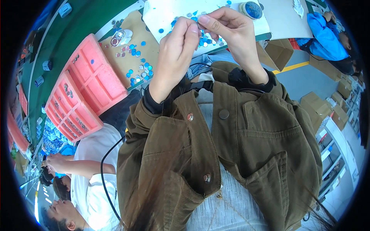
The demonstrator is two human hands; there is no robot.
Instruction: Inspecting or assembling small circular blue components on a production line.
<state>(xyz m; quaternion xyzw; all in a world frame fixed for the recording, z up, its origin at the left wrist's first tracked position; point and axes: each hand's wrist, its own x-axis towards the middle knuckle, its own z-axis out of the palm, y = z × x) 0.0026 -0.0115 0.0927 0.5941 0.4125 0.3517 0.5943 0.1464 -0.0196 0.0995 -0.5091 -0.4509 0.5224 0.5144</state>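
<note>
both hands meet near twelve o'clock, raised above the desk (77, 42). the left hand (175, 54) and the right hand (231, 32) pinch together on one tiny piece (199, 24) held between their fingertips; it is too small to tell what it is. the sleeves of an olive-brown jacket (250, 146) run down from the wrists toward six o'clock.

just behind the hands lies a white sheet (165, 15) strewn with small blue and silver discs (208, 40). at about eleven o'clock a brown cardboard piece (144, 48) carries more of the same discs. at ten o'clock two pink compartment trays (90, 82) lie side by side, with a few small parts in some compartments.

at seven o'clock a person in a white shirt (94, 181) sits close beside. at one o'clock another person in a blue top (323, 34) sits at the far side. brown cartons (320, 107) stand on the floor at three o'clock.
</note>
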